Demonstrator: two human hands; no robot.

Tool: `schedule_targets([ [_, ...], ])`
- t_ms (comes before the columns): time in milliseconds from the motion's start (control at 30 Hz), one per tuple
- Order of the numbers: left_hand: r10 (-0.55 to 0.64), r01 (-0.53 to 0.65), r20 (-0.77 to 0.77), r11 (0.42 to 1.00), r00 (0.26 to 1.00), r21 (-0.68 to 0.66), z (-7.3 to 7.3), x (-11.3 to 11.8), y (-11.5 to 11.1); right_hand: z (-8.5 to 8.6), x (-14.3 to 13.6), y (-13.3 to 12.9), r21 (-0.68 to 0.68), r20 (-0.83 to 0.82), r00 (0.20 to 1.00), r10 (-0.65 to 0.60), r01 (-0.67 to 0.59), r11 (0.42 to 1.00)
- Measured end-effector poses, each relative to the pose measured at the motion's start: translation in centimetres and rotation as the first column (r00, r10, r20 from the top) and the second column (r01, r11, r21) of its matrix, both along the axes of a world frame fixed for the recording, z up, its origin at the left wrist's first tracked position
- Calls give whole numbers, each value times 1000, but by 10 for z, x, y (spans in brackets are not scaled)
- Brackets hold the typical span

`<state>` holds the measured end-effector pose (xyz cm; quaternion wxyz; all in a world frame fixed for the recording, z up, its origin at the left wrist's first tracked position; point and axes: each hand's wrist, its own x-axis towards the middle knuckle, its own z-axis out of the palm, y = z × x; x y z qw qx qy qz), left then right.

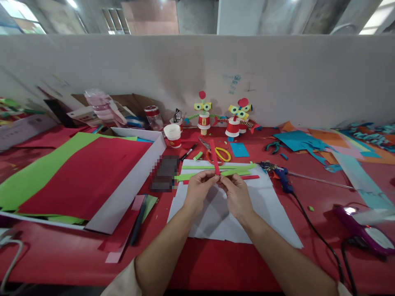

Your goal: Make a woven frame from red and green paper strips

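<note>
A red paper strip (214, 154) stands up from the pinched fingertips of my left hand (199, 190) and my right hand (238, 196). The hands meet over white paper (222, 224). A light green paper strip (240, 169) runs out sideways past both hands and crosses the red one at my fingers; the fingertips partly hide the joint. Behind my hands, another green strip (197, 167) and a second red strip (254, 177) lie on the white paper. Beyond them are yellow-handled scissors (222, 154), partly behind the upright red strip.
At left stands a white box (123, 197) of coloured sheets, with a phone (165, 174) beside it. A blue glue gun (283, 176) with a cord lies at right, near a purple device (364, 232). Paper cups (173, 135) and paper-cup figures (204, 120) stand by the wall.
</note>
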<state>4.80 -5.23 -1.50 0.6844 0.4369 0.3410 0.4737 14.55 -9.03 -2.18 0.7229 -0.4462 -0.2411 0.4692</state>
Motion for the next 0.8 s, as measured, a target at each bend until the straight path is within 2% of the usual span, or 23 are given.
schedule_targets([
  [233,4,-2,-62,1000,998,30,-4,-1,3,-4,-6,0,-33,63,997,-34,36,999],
  [300,28,-8,-173,994,984,113,-3,-5,4,-4,-4,1,-37,72,996,-48,51,998],
  [333,77,-24,-286,983,955,183,-2,-8,4,-4,-3,2,-39,66,996,-62,65,997],
  [367,162,-45,-424,961,891,274,0,-12,4,-4,-1,2,-40,54,995,-78,80,996],
  [400,286,-61,-566,922,774,382,1,-16,4,-3,1,3,-39,37,995,-96,98,994],
  [467,537,-54,-721,816,439,575,4,-27,6,-1,5,4,-26,5,993,-118,118,993],
  [500,593,-21,-750,788,292,615,4,-32,7,0,6,4,-15,-4,992,-125,125,992],
  [533,620,11,-764,775,177,631,3,-37,9,1,7,4,-7,-8,991,-131,131,991],
  [567,626,35,-774,775,95,631,2,-41,11,2,7,4,0,-10,991,-136,136,991],
  [633,620,57,-784,782,16,620,-3,-46,15,3,8,4,7,-4,991,-132,132,991],
  [800,615,59,-788,786,15,615,-11,-51,21,2,7,3,8,-7,994,-109,109,994],
])
